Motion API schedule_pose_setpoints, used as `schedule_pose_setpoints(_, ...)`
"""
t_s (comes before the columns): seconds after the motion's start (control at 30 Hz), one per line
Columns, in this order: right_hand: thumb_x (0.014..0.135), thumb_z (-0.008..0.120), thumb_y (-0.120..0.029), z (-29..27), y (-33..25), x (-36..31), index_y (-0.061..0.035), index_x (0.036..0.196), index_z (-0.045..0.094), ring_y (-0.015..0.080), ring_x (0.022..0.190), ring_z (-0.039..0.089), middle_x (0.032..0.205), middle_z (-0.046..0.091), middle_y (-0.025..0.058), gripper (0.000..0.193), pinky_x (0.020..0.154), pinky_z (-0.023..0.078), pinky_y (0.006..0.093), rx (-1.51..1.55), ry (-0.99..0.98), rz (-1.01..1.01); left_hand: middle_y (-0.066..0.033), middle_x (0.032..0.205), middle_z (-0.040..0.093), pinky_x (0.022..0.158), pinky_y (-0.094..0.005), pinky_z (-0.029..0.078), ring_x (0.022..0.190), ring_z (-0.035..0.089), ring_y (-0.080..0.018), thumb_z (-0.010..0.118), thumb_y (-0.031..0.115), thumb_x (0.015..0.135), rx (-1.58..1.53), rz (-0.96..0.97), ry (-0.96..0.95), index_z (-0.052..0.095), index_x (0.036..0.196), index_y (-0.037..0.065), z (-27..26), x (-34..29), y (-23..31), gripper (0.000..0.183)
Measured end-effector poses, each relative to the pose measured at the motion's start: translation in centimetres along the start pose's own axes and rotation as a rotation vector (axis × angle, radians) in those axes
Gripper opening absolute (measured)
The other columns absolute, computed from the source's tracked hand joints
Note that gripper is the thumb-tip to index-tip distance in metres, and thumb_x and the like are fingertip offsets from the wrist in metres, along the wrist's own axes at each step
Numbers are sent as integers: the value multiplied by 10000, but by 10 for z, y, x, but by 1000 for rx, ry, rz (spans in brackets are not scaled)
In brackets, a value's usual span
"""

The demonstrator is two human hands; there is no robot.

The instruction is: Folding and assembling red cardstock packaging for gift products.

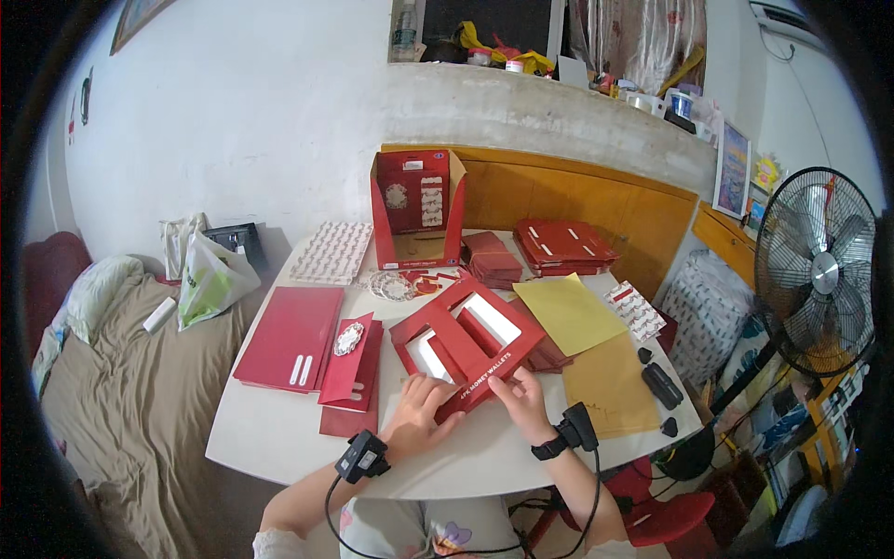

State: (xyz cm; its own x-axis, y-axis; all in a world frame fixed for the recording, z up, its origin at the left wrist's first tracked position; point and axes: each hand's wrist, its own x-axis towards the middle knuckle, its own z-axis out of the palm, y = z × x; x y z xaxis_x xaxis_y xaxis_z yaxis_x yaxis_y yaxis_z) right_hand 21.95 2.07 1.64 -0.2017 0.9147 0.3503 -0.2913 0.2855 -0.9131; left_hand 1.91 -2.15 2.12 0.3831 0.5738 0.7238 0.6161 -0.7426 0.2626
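Note:
In the middle of the white table, a red cardboard box (445, 337) with cut-out windows sits tilted between my two hands. The fingers of my left hand (421, 416) lie on its near left edge, with the thumb along the front side. At the near right corner, my right hand (523, 402) grips the box between thumb and fingers. Left of it lie long red paper envelopes (352, 373), the top one bearing a white oval paper ornament (348, 339). A stack of larger dark red envelopes (291, 335) is beside them.
An open red display box (417, 210) stands at the back. Near it are a patterned sheet (332, 252), white ornaments (389, 285) and red stacks (563, 246). Yellow sheets (573, 312) and a black object (661, 385) lie right; a fan (819, 270) stands beyond.

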Motion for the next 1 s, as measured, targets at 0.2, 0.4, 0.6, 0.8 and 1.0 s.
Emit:
schedule_pose_setpoints(0.2,900,630,-82,-1,8,-1,-21,1088,610,87,880,610,1001,644,25,199,731,539,244,-24,-31,-10,-140,967,595,817,-429,434,901,566,-331,729,199,769,-52,-96,73,551,1129,20,9,12,4,440)
schedule_pose_setpoints(0.4,900,638,-100,2,-4,-4,-21,1088,626,91,867,619,1000,650,29,204,727,531,237,-18,19,50,-159,970,576,778,-422,469,880,584,-348,697,171,803,-117,-151,62,527,1156,13,20,14,11,422)
schedule_pose_setpoints(0.6,917,627,-179,-9,0,-3,-27,1072,641,97,852,629,997,657,22,218,669,515,225,-33,-177,279,-177,976,564,728,-396,495,850,600,-345,692,96,805,-192,-196,124,510,1157,8,25,22,18,406)
schedule_pose_setpoints(0.8,921,611,-154,-1,-5,-4,-25,1119,620,135,819,664,974,671,57,237,693,537,255,-14,-225,235,-165,996,568,778,-411,464,887,579,-335,668,100,802,-50,-140,84,506,1208,14,23,20,10,446)
schedule_pose_setpoints(1.0,902,640,-165,-9,6,-1,-27,1070,643,99,789,649,949,665,32,217,653,530,231,37,-132,263,-155,1034,563,950,-468,359,961,538,-309,622,134,795,115,-37,-47,507,1259,13,19,20,10,493)
